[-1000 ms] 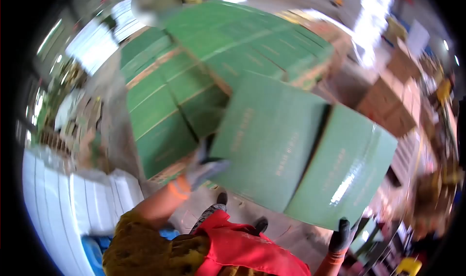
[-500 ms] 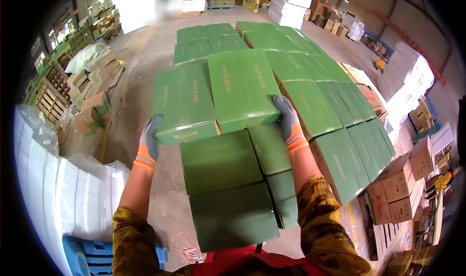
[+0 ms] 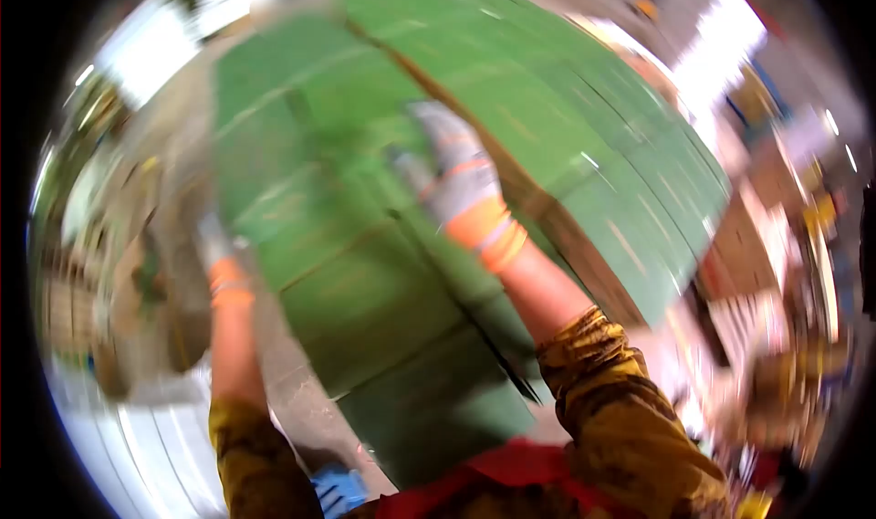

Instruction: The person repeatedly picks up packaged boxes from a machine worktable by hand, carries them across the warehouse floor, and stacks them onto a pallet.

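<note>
A block of green cardboard boxes [image 3: 365,291] fills the middle of the view, smeared by motion. My right hand [image 3: 452,167], in a grey glove with an orange cuff, is over the tops of the boxes left of a long brown gap. Its thumb and fingers are spread with nothing between them; whether it touches a box I cannot tell. Out past the left side of the block is my left hand [image 3: 215,250], gloved the same way. Its fingers are too blurred to read, and no box shows in it.
White wrapped stacks [image 3: 128,450] stand at the lower left, near a blue plastic piece [image 3: 338,490]. Brown cartons [image 3: 744,254] lie at the right. Concrete floor [image 3: 306,387] shows along the block's left side.
Both hands have let go of the two green boxes they held between them. My left hand has moved left, my right hand left over the box tops. The whole view has tilted.
</note>
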`<action>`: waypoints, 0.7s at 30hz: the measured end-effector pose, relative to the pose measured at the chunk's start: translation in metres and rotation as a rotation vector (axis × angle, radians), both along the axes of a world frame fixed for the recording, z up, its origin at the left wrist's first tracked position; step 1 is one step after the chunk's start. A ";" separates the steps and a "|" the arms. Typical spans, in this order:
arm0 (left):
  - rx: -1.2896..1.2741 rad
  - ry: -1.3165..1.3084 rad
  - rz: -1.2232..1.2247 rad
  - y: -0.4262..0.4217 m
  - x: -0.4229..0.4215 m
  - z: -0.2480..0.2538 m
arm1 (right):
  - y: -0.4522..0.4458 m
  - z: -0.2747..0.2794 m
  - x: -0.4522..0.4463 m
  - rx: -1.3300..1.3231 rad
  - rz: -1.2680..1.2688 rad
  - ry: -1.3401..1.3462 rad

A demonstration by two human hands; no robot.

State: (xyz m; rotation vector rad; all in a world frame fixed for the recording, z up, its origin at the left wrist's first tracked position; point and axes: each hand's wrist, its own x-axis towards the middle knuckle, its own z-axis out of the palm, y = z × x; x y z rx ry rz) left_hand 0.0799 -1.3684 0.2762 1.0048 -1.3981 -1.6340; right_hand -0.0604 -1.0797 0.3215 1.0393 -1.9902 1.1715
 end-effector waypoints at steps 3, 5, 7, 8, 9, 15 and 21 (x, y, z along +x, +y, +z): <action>-0.825 -0.017 -0.014 0.054 0.041 0.014 | 0.160 0.031 0.095 0.116 0.019 -0.034; -1.190 -0.075 -0.150 0.135 0.063 0.022 | 0.285 0.003 0.138 0.127 -0.263 0.130; -1.353 -0.061 -0.531 0.230 0.090 0.021 | 0.400 -0.035 0.198 0.277 -0.841 -0.018; -1.330 -0.013 -0.814 0.285 0.104 0.023 | 0.449 -0.059 0.232 0.385 -1.080 -0.153; -1.152 0.113 -1.142 0.345 0.109 0.021 | 0.495 -0.087 0.266 0.485 -1.309 -0.301; -0.017 0.032 -2.055 0.698 0.088 -0.112 | 0.678 -0.252 0.420 0.540 -1.730 -1.226; -0.528 -0.420 -2.493 0.913 0.097 -0.306 | 0.648 -0.250 0.505 0.380 -1.372 -1.079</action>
